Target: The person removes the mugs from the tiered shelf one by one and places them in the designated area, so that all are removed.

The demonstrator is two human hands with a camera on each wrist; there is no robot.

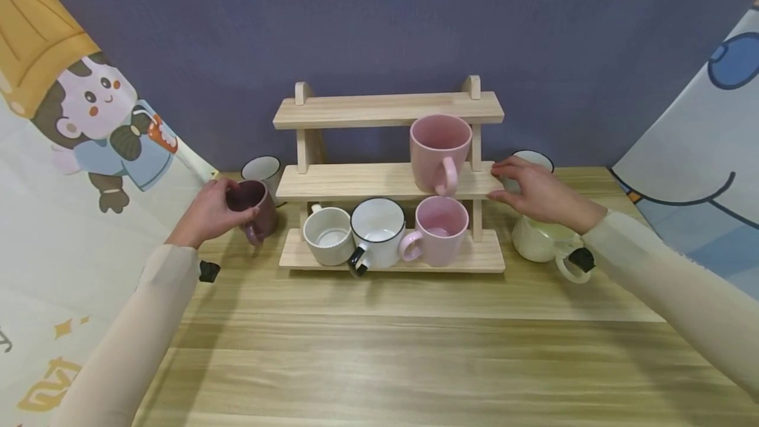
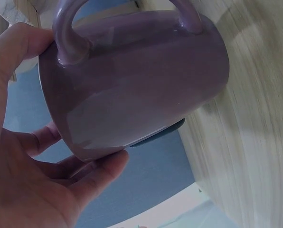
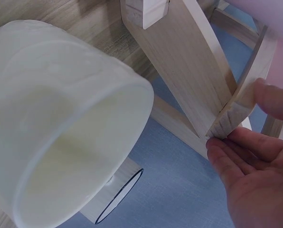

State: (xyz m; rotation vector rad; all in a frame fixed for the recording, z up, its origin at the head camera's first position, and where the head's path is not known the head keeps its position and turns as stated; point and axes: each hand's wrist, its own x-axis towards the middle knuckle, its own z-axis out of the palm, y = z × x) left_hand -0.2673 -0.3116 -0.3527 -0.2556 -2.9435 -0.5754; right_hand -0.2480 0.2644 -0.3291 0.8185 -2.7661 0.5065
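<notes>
Left fingers (image 2: 109,166) grip the purple mug (image 2: 146,80) at its rim.

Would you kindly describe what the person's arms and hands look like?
A long, plain cream fabric left sleeve and matching right sleeve cover the arms; the left hand and right hand are ungloved. A small black piece shows near each wrist.

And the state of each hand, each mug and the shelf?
Purple mug: upright, held
Left hand: gripping that mug
Wooden shelf: standing
Right hand: gripping the shelf
Upper pink mug: upright
Lower pink mug: upright, empty
White cup: upright, empty
Front black-rimmed mug: upright, empty
Rear left mug: upright, partly hidden
Rear right mug: upright, partly hidden
Cream mug: upright, partly hidden
</notes>
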